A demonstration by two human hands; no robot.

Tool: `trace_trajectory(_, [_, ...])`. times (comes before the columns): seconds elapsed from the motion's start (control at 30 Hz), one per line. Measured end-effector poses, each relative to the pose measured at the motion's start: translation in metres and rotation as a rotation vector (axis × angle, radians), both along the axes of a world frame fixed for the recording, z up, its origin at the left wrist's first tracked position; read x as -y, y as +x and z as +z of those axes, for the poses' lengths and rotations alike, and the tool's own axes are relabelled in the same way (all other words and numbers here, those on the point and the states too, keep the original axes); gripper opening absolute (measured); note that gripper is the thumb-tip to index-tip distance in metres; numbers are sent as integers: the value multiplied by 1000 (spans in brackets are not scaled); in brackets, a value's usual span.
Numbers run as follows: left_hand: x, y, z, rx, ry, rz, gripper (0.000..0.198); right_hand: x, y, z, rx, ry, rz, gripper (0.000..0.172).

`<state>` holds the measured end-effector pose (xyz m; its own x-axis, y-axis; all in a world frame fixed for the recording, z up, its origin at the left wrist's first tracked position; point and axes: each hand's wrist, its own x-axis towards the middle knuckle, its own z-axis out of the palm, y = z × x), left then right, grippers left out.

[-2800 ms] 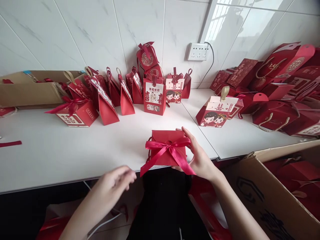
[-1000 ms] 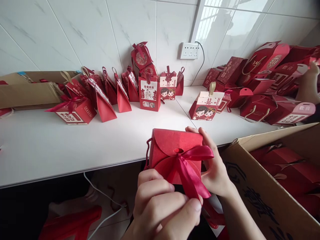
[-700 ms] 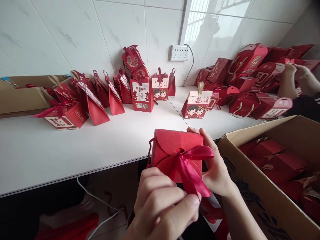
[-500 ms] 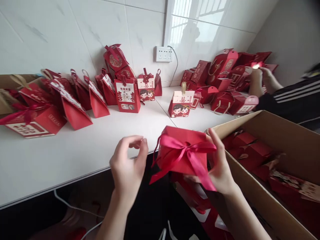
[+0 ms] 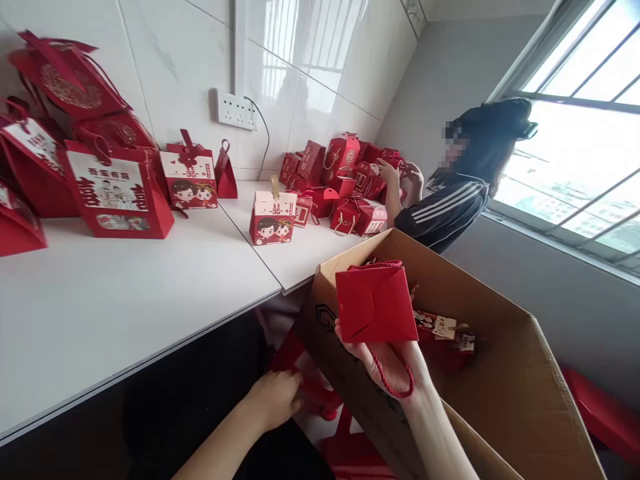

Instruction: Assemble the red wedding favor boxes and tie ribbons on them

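My right hand (image 5: 395,363), palm up, holds a red gift box (image 5: 376,303) near the left rim of a large cardboard box (image 5: 530,393). The gift box shows a plain folded face, with a twisted red cord above it and another cord loop hanging over my palm. My left hand (image 5: 280,398) is low in front of the table edge, fingers curled together; whether anything is inside them is hidden. On the white table (image 5: 200,273) stands a small box with two cartoon faces (image 5: 273,225).
More red gift boxes stand at the left (image 5: 120,187) and are piled by the wall (image 5: 345,167). A person in a dark striped jacket (image 5: 445,207) reaches into that pile. Red stools (image 5: 350,443) are below the table; a socket strip (image 5: 236,110) is on the wall.
The view has swung right. The red box in my right hand has turned, its ribbon bow no longer showing, and is now by the cardboard box. My left hand has dropped lower and its fingers have closed.
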<state>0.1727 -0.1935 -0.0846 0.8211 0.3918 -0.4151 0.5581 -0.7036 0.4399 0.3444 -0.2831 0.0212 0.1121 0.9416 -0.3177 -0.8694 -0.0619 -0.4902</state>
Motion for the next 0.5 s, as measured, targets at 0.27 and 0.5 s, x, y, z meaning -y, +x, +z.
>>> trace_trajectory(0.27, [19,0,9,-96,26,-48,36,44,55,15,887,-147,-713,58])
trace_trajectory(0.5, [16,-6,7,-77,31,-3,39,72,149,-1,1844,-452,-483,100])
